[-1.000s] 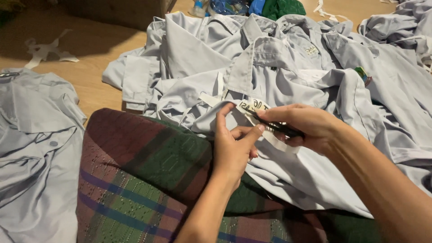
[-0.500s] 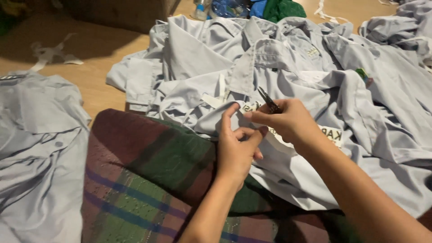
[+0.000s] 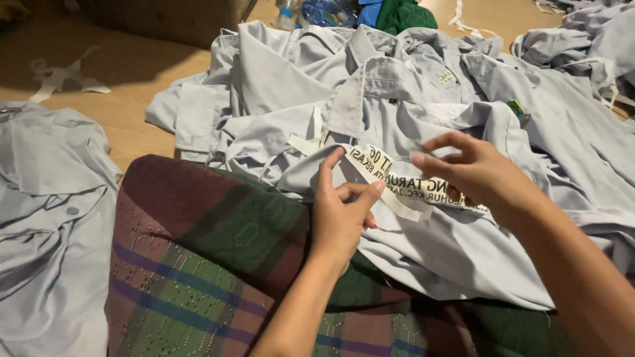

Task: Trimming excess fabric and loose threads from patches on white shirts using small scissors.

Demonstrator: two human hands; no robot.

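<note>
Currently, strip: a white cloth strip with dark print (image 3: 403, 186) is lying across the pale grey-blue shirt (image 3: 423, 244) spread over the lap, one end curling loose below the left thumb.
Left hand (image 3: 340, 211): fingers are closing together on the strip's near end, pinching it against the shirt.
Right hand (image 3: 473, 173): fingers are spreading apart above the strip's far end, gripping nothing that shows.
Progress: the strip is sitting loose on the cloth, seemingly not yet fixed flat; whether any stitching is holding it cannot be told.
Lap cloth: a plaid wrap (image 3: 218, 264) in maroon and green is lying under the shirt.
Piles: more shirts (image 3: 53, 218) are heaping left and behind on the wooden floor (image 3: 132, 86).
Containers: none is showing clearly; a plastic bottle (image 3: 286, 14) is standing at the top edge, contents unclear.
</note>
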